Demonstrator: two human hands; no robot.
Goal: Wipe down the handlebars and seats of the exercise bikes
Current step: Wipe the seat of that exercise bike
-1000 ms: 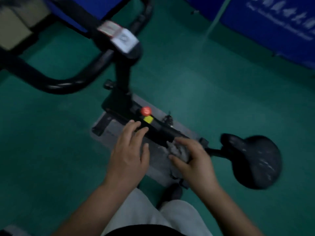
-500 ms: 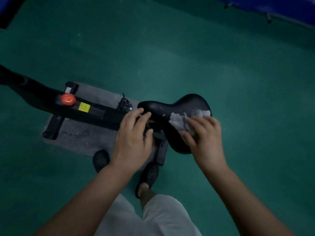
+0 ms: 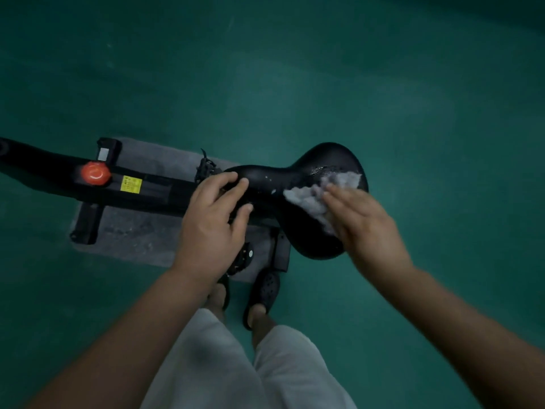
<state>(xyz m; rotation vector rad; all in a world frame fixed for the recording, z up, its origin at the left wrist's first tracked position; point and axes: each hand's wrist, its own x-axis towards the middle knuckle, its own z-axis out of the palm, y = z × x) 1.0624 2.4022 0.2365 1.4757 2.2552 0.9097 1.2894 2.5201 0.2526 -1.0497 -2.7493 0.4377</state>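
Left hand [image 3: 211, 219] curled around the black seat [image 3: 298, 184] nose — right hand [image 3: 364, 222] flat, fingers straight on the grey cloth [image 3: 315, 196].

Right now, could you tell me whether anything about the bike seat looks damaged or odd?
Yes: the black seat shows pale flecks and scuffs on its top, beside the grey cloth under the right hand. Wear or dirt, I cannot tell.

The glossy black saddle-shaped bike seat [image 3: 321, 163] is flecked with small white spots, and a crumpled pale grey cloth [image 3: 318, 196] lies on it. The matte black bike frame [image 3: 153, 193] carries a round red-orange knob [image 3: 95, 173] and a yellow rectangular label [image 3: 131, 184] with dark print. A mottled grey floor mat [image 3: 141, 234] lies on the plain teal-green floor [image 3: 295, 69], with off-white shorts [image 3: 236, 364] and black perforated sandals [image 3: 264, 290] at the bottom.
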